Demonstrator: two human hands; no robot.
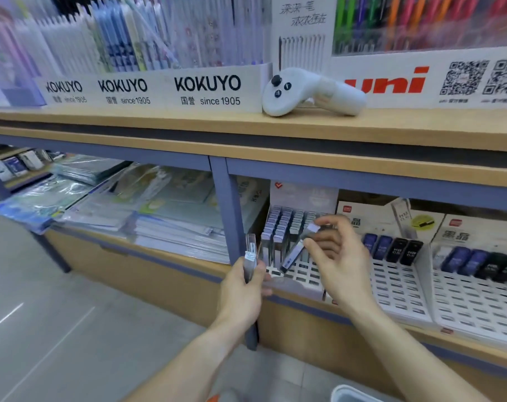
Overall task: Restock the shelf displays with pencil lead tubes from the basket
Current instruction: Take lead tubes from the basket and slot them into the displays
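- Pencil lead tubes [292, 253]: two are held by the right hand [337, 256], one between thumb and forefinger, a second tilted lower, its foot close over the slotted display tray [300, 275]
- Left hand [242, 288]: fingers curled round a small bundle of clear tubes [250, 256], upright beside the blue shelf post [229, 216]
- The tray's back rows hold standing tubes; its front slots look empty, though blur makes that uncertain
- The neighbouring tray [397, 285] holds dark and blue tubes in its back row
- White basket rim [350, 394] at the bottom edge; contents hidden
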